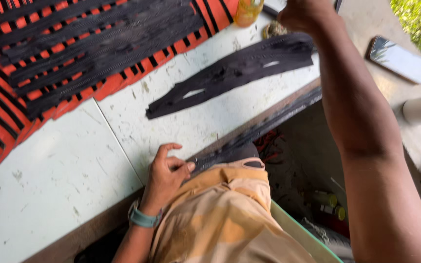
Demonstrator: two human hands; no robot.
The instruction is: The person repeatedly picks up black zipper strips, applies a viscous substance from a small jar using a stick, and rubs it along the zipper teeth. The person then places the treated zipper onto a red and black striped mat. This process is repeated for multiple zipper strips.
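Pinching the near end of a long black strip [264,124] with my left hand [167,171], right at the table's [74,160] front edge. Thumb and forefinger look closed on it, other fingers loosely curled, though the exact contact is a bit murky where the strip meets my orange shirt.

The strip runs along that front edge, its long axis heading away from my left hand toward the table's far right corner. So everything I'm gripping lies out to the right and away from me. My right hand [302,14] is way up past that corner, fisted. It seems to be at the other end, but I can't tell what, if anything, it's got, since the top of the view cuts it off.

The strip itself looks thin, flat, dull black, kind of rough along the edges, and pulled fairly straight.

On the tabletop, just beyond the front edge, lies a bundle of black strips [230,73], angled the same way. A red and black woven mat [74,53] covers the table's far left part.
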